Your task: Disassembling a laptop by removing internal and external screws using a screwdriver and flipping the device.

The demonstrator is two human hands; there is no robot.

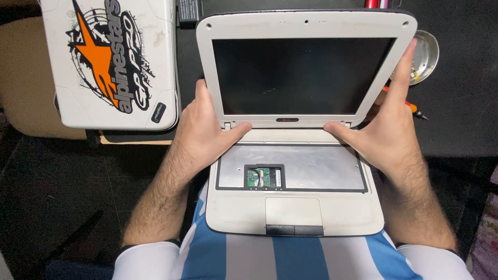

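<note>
White laptop [295,171], keyboard removed, rests on my lap: my left hand [202,132] and right hand [386,132] grip its open screen [303,75], fingers clamped around both bezel edges

Black tabletop [456,93], tan chair seat [23,78], dark floor [52,192]

Open white laptop [295,207]: rests on the lap, keyboard removed, bare metal tray with a green circuit board [264,177] exposed.
Left hand [199,135]: grips the screen's left edge, thumb at the hinge.
Right hand [386,132]: holds the right edge, forefinger up.
Closed white laptop with orange star sticker [111,62]: far left on the dark worktop [461,103].
Round metal dish [426,52]: far right.
</note>
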